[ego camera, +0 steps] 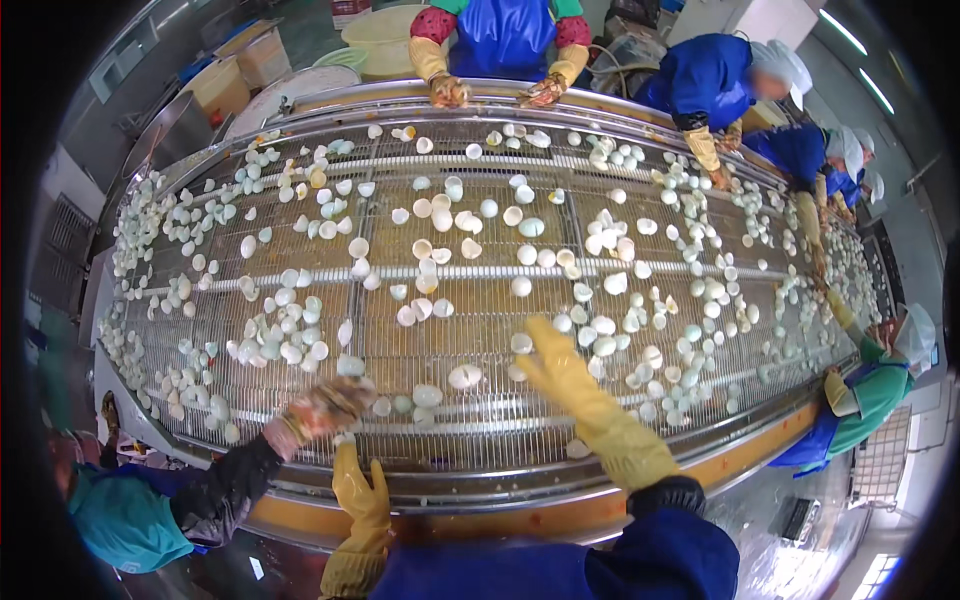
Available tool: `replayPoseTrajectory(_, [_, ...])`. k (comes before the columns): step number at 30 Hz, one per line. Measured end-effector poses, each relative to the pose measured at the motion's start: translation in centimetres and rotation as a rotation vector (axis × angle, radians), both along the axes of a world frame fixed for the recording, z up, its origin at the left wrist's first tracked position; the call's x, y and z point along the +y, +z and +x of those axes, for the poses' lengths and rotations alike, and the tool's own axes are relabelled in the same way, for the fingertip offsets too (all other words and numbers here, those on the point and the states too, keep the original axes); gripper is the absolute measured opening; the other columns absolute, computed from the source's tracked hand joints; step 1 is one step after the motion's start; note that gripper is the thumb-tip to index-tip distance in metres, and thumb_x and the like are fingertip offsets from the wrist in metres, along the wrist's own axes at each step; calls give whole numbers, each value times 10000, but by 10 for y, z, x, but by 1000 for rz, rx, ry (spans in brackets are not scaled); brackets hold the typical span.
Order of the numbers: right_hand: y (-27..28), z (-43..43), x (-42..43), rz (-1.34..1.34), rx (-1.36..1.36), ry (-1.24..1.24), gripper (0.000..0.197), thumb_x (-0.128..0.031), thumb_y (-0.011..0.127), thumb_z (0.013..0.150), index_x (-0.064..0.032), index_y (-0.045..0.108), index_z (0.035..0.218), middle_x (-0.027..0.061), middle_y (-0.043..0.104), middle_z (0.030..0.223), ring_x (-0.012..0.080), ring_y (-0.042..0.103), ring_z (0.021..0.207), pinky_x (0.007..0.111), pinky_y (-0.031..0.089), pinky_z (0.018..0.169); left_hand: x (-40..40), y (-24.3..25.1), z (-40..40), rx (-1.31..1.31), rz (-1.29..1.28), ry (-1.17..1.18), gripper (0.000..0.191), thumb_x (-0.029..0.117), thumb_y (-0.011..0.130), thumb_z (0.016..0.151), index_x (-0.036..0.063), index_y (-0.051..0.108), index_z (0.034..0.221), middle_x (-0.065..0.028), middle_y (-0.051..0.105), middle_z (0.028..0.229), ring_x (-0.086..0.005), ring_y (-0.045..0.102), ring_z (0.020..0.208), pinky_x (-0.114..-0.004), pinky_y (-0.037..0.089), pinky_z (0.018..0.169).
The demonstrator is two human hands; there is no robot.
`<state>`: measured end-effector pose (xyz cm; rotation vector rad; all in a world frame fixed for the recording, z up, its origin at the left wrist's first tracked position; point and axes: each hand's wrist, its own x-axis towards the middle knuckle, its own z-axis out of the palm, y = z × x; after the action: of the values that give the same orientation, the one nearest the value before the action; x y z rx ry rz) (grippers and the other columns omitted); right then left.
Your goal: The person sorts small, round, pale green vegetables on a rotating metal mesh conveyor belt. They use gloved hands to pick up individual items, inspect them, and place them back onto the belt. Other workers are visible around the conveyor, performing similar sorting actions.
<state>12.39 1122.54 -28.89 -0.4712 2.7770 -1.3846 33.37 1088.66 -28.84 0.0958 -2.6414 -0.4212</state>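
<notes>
My right hand [559,367], in a yellow rubber glove, reaches over a metal-slatted conveyor [480,341] with its fingers spread. A white eggshell [521,343] sits beside the fingers, and another shell [517,373] is partly behind them. At the conveyor's near edge is my left hand [361,487], gloved in yellow too, thumb apart from the fingers. A small white piece [343,438] shows at its fingertips; whether they touch it is unclear. Many white and pale-green eggshells, some whole-looking and some broken halves, lie across the slats, among them a cracked one [465,376] between my hands.
A co-worker's gloved hand [330,409] reaches in just above my left hand, blurred. Opposite, another person's gloved hands [450,90] rest on the far rail. More workers line the right side. A metal rail [480,480] runs along the near edge. Tubs [382,37] stand behind.
</notes>
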Motion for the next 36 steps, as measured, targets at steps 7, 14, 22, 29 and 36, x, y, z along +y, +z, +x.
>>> replayPoseTrajectory(7, [-96, -195, 25, 470, -57, -200, 279, -112, 599, 870, -7, 572, 1127, 269, 648, 1034, 460, 614, 1033, 512, 503, 879, 31, 2, 0, -40, 8, -18, 513, -1, 718, 811, -92, 528, 1279, -308, 609, 1200, -506, 606, 1071, -532, 494, 949])
replayPoseTrajectory(14, [-79, -78, 25, 289, -375, -105, 372, -400, 550, 969, -82, 580, 1161, 219, 672, 1031, 413, 643, 1029, 472, 508, 867, 59, -1, 1, -17, -48, -13, 442, 1, 721, 819, -102, 570, 1221, -304, 630, 1167, -496, 630, 1038, -517, 516, 926])
replayPoseTrajectory(22, [-12, 165, 79, -209, -394, 239, 280, -230, 516, 977, -62, 682, 1127, 142, 706, 1095, 348, 658, 998, 418, 522, 880, 93, -9, -6, 30, -33, 1, 420, 33, 723, 831, -76, 598, 1216, -288, 641, 1164, -473, 629, 1044, -506, 508, 929])
replayPoseTrajectory(29, [-9, 167, 146, 412, -467, -132, 241, -198, 557, 922, -84, 696, 1082, 155, 692, 994, 377, 653, 929, 495, 523, 762, 155, -13, -17, -47, 147, -128, 455, 108, 730, 844, -61, 589, 1242, -266, 641, 1175, -443, 617, 1076, -487, 486, 946])
replayPoseTrajectory(36, [0, 25, 192, 330, 56, -166, 517, -217, 709, 831, -13, 536, 1273, 227, 631, 1165, 436, 616, 1029, 498, 505, 851, 307, -14, -69, -740, 170, -592, 371, 280, 659, 861, 42, 616, 1141, -144, 680, 915, -362, 672, 857, -470, 549, 736])
